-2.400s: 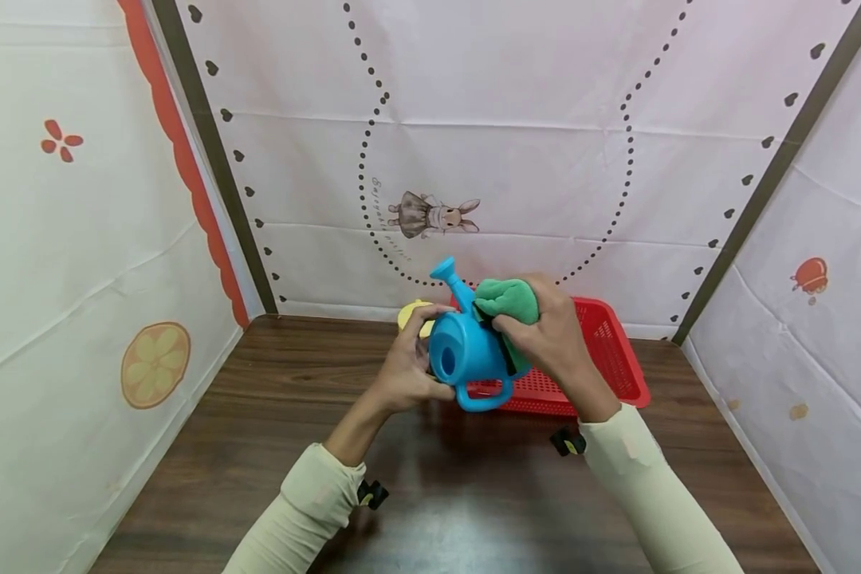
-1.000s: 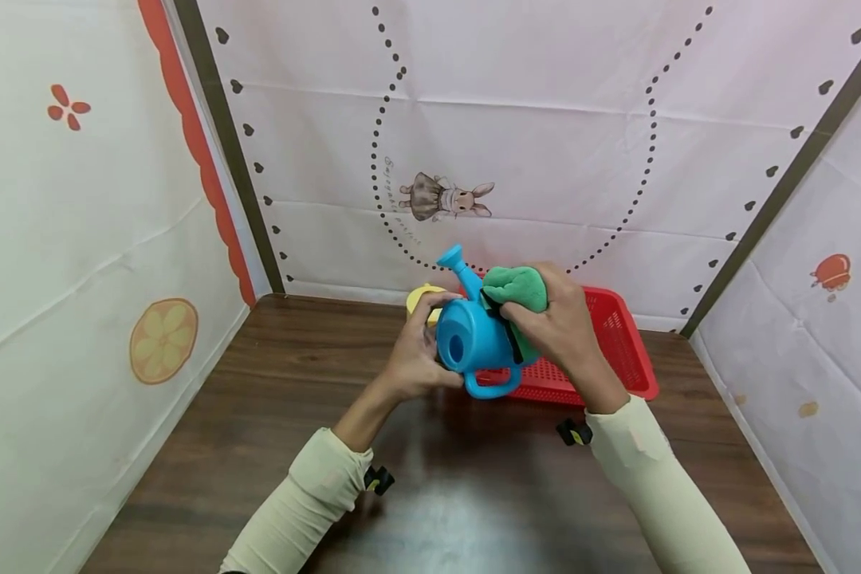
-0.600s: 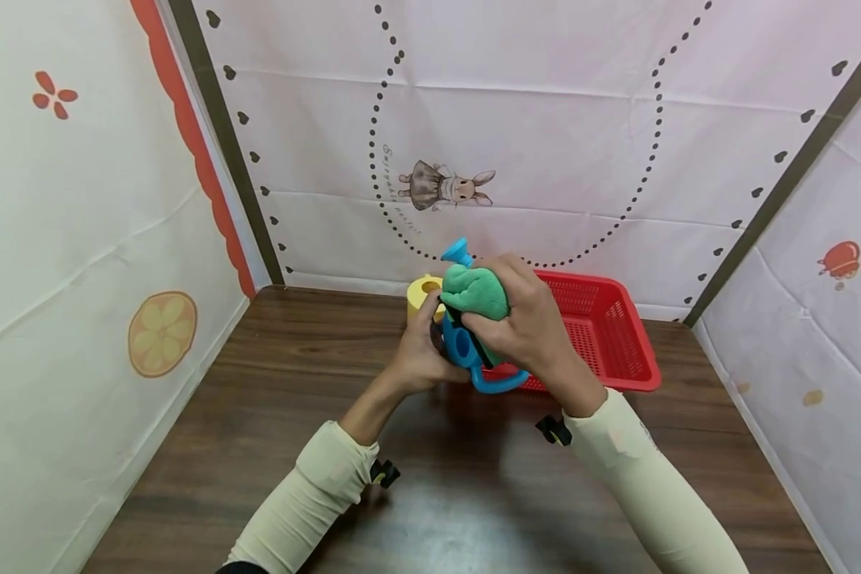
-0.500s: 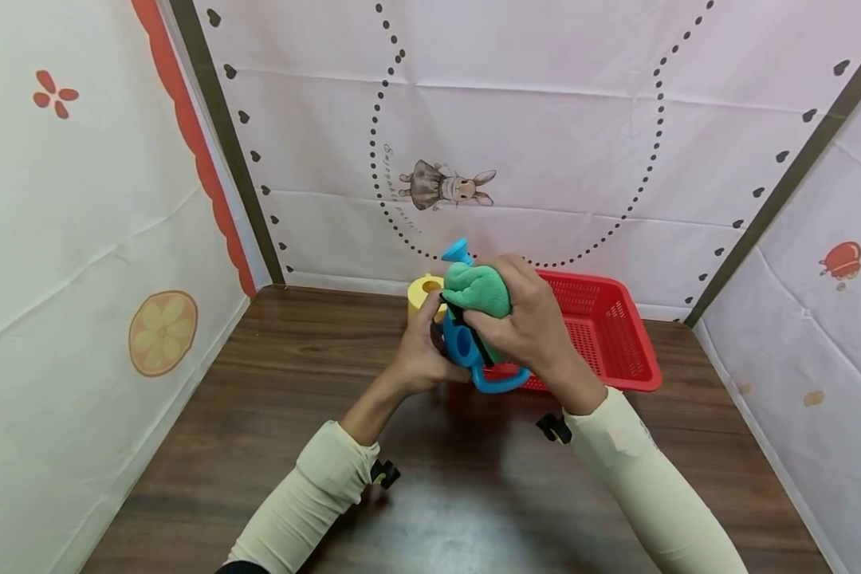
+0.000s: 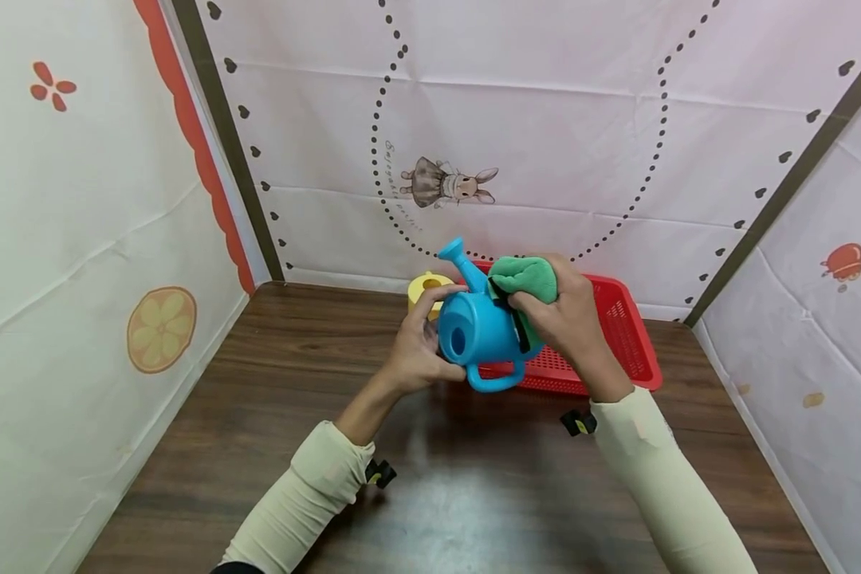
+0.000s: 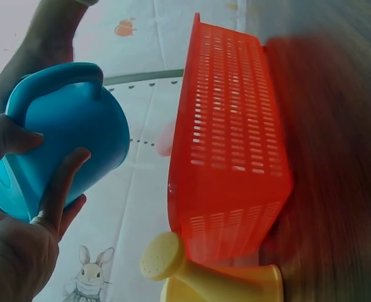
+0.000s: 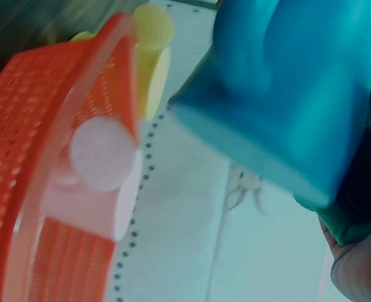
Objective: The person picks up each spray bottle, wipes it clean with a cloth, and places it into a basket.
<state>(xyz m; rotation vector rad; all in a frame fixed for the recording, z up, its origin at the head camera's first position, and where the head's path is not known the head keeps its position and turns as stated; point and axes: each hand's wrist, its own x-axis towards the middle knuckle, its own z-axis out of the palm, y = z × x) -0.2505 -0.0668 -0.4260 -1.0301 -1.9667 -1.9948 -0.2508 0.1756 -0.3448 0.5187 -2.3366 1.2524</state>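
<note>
A blue toy watering can [image 5: 491,331] is held up over the front of the red basket, tipped so that its opening faces left and its spout points up and back. My left hand [image 5: 419,347] grips the can round its open end; in the left wrist view the fingers [image 6: 62,182] spread along the blue body. My right hand [image 5: 570,315] holds a bunched green cloth [image 5: 527,279] with a black edge against the can's far side, just right of the spout. In the right wrist view the cloth [image 7: 361,207] sits by the can's base.
Behind the can, the red perforated basket [image 5: 620,335] stands on the dark wooden table [image 5: 445,502]. A pink watering can [image 7: 84,201] lies inside it. To the basket's left stands a yellow watering can [image 5: 423,287]. Printed cloth walls enclose the back and both sides.
The right hand with the cloth moved left over the can's open end about half a second ago, and has now slid back right along its side. The left hand keeps its grip.
</note>
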